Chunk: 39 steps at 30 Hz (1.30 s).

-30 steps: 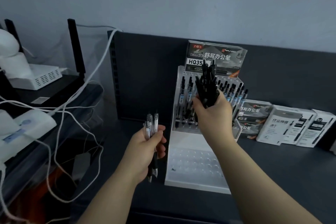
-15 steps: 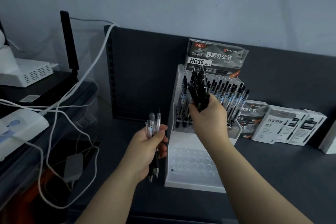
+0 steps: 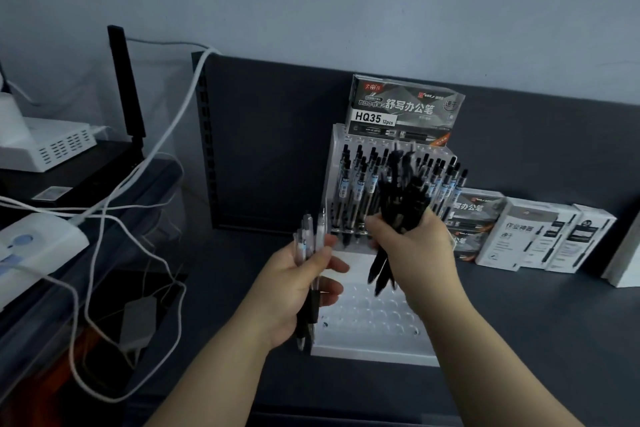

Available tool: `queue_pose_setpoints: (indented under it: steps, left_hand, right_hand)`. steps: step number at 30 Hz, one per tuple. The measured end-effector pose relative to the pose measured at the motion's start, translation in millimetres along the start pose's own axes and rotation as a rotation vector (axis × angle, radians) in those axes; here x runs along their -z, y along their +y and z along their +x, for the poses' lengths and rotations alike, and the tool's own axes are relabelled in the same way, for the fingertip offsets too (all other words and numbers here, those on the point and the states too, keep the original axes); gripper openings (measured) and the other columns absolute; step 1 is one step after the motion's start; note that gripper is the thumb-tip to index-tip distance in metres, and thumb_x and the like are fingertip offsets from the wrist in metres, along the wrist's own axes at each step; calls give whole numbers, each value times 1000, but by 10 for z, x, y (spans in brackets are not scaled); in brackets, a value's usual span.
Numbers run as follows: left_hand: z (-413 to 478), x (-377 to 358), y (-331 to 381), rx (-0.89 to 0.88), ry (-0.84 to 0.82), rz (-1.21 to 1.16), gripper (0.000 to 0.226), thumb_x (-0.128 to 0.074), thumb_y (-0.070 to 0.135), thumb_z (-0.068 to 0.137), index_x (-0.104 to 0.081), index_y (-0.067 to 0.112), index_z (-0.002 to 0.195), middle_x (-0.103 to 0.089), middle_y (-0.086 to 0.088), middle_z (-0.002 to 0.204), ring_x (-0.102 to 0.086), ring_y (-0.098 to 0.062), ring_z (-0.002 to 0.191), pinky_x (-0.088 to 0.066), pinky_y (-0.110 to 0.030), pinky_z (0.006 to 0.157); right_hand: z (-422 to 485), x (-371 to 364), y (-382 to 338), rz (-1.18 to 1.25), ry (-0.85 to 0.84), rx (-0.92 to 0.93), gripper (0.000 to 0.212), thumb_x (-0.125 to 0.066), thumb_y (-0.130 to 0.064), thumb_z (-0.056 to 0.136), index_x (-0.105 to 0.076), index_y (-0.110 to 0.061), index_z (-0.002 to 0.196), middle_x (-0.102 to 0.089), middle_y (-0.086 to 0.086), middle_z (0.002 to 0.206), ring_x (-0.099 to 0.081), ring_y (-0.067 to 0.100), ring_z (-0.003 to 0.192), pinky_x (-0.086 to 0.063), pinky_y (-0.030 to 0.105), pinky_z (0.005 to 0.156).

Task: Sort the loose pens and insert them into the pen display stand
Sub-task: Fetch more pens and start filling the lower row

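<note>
A dark shelf (image 3: 519,322) held the stand (image 3: 374,350) at centre; the left hand (image 3: 294,291) gripped clear pens (image 3: 311,236), the right hand (image 3: 422,253) black pens (image 3: 401,191). Sorting seemed underway; next, seat one pen in a lower hole.

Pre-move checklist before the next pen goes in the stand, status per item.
1. Grip of the left hand on the clear pens: ok, fingers curled round a small upright bunch.
2. Grip of the right hand on the black pens: ok, it holds a thick bundle.
3. Types kept apart, one per hand: ok.
4. Free holes in the pen display stand: ok, the front tier shows empty holes.
5. One pen singled out to insert: not ok, both hands hold bunches.
6. Tips of the black pens facing down: cannot tell, blurred.
</note>
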<state>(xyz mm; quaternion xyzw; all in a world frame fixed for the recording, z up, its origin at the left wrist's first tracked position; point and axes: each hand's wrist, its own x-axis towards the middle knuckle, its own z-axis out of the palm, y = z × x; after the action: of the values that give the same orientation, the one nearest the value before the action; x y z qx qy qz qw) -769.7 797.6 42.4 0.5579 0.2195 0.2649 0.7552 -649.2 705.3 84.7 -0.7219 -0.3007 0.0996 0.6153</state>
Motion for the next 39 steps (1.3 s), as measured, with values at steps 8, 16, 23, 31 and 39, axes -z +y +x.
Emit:
queue_pose_setpoints:
  steps: [8, 16, 23, 31, 39]
  left_hand:
    - [-35, -210, -4, -19, -152, 151, 13, -54, 11, 93, -59, 10, 106, -68, 1, 70, -53, -11, 53, -41, -22, 47]
    - [-23, -289, -16, -20, -147, 205, 14, -60, 6, 89, -59, 12, 102, -66, -2, 69, -53, -11, 52, -42, -25, 48]
    - [-103, -333, 4, 84, -128, -33, 12, -56, 15, 89, -65, 12, 96, -69, -2, 70, -56, -11, 53, -44, -21, 45]
    - [-59, -432, -50, -22, 28, 100, 11, -63, 6, 87, -66, 8, 97, -73, -9, 84, -65, -14, 62, -50, -25, 55]
    - [-41, -408, -46, -100, 147, -20, 11, -59, 13, 90, -67, 11, 98, -75, -6, 88, -72, -18, 78, -55, -28, 64]
  right_hand:
    - [-130, 123, 58, 133, -260, -86, 10, -69, -7, 82, -60, -3, 83, -59, -5, 54, -55, 11, 49, -46, 20, 48]
    - [-137, 203, 78, 190, -254, -95, 14, -71, -10, 81, -57, -8, 82, -57, -6, 53, -56, 9, 50, -48, 20, 50]
    - [-66, 295, 104, 210, -282, -121, 13, -68, -7, 83, -55, -8, 78, -54, 0, 53, -52, 14, 51, -42, 29, 55]
    - [-110, 270, 104, 109, -157, -71, 11, -72, -14, 80, -61, -11, 82, -61, -7, 55, -60, 8, 53, -47, 24, 55]
    - [-31, 232, -56, 88, -39, -30, 10, -71, -15, 82, -63, -9, 84, -67, 3, 67, -64, 19, 65, -56, 38, 67]
